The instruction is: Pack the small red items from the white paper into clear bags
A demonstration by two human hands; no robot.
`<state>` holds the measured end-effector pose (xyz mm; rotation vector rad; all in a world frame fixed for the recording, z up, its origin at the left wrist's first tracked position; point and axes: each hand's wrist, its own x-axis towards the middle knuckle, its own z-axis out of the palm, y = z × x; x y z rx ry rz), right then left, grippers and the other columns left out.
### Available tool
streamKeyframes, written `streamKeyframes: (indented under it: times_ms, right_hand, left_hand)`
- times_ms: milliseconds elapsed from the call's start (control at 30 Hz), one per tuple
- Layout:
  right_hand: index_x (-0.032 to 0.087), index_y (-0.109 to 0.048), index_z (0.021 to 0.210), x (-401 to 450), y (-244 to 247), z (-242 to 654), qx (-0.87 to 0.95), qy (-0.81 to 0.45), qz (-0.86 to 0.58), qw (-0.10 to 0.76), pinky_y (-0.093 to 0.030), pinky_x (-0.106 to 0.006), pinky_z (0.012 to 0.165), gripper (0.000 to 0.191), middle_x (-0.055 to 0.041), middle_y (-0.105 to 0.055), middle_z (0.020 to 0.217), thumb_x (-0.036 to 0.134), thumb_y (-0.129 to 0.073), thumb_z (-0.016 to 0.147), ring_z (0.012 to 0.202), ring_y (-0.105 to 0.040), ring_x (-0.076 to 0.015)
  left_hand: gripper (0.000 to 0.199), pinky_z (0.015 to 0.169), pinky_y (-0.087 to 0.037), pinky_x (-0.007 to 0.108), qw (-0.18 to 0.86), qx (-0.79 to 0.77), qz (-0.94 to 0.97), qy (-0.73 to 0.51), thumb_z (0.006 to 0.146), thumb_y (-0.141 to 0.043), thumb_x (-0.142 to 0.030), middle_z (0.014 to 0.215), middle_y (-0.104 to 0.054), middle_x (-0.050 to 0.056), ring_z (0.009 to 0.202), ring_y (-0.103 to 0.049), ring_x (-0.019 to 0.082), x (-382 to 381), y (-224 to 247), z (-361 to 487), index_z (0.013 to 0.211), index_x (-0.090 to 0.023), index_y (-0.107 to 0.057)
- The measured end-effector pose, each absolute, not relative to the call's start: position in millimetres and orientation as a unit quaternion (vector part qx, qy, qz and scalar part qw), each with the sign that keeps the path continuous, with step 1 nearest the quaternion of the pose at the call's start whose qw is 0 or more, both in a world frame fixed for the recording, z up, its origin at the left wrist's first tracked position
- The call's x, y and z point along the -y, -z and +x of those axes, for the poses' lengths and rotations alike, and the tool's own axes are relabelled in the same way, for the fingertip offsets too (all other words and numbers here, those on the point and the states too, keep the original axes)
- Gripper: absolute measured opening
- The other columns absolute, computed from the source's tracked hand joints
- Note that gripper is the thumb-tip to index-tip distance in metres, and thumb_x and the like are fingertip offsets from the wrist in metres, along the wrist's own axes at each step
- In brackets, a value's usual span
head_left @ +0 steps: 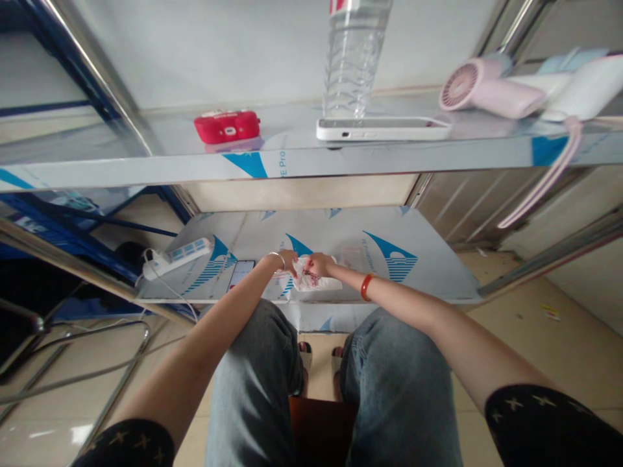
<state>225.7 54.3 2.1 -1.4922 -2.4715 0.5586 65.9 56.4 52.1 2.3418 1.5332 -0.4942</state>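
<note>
A small white, crumpled piece with dark red bits (306,281) lies near the front edge of the lower shelf; it could be a thin bag or a tissue. At its left edge is my left hand (286,261), a silver bangle on the wrist, its fingers bent down and closed on that edge. My right hand (321,264), with an orange-red bangle above it, is closed over the upper part. Its fingertips are pinched together, and whatever they hold is too small to make out. A flat clear packet (352,255) lies just beyond the right hand.
Left of the hands, a phone (241,274) and a white power strip (178,258) lie on the lower shelf (428,259). The upper shelf (170,161) overhangs it, carrying a red case (228,127), a water bottle (355,65), a white-cased phone (382,129) and a pink handheld fan (501,94).
</note>
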Motion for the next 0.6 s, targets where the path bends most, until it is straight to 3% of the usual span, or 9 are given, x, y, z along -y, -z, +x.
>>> streamKeyframes:
  times_ms: [300, 467, 600]
  right_hand:
    - [0.017, -0.068, 0.088, -43, -34, 224, 0.824, -0.105, -0.517, 0.207, -0.033, -0.020, 0.060, 0.029, -0.0052, -0.066, 0.088, 0.038, -0.048, 0.091, 0.074, -0.057, -0.0135]
    - [0.017, -0.068, 0.094, -44, -35, 222, 0.860, -0.129, -0.460, 0.181, -0.037, -0.020, 0.069, 0.023, -0.0067, -0.066, 0.097, 0.032, -0.050, 0.090, 0.085, -0.059, -0.0147]
    - [0.018, -0.067, 0.098, -50, -31, 227, 0.870, -0.149, -0.439, 0.167, -0.039, -0.020, 0.071, 0.019, -0.0068, -0.066, 0.100, 0.020, -0.056, 0.082, 0.088, -0.060, -0.0165]
  left_hand:
    - [0.054, 0.090, -0.045, 0.028, 0.136, -0.542, 0.812, 0.167, 0.074, -0.064, -0.049, 0.119, -0.062, 0.010, 0.106, -0.058, 0.024, -50, -60, 68, 0.117, -0.016, -0.059]
    - [0.046, 0.088, -0.046, 0.027, 0.126, -0.538, 0.817, 0.166, 0.078, -0.061, -0.045, 0.115, -0.064, 0.009, 0.103, -0.060, 0.023, -51, -62, 70, 0.114, -0.017, -0.061]
    - [0.048, 0.087, -0.047, 0.032, 0.125, -0.569, 0.791, 0.187, 0.078, -0.059, -0.051, 0.115, -0.064, 0.012, 0.103, -0.060, 0.027, -45, -72, 73, 0.109, -0.015, -0.064]
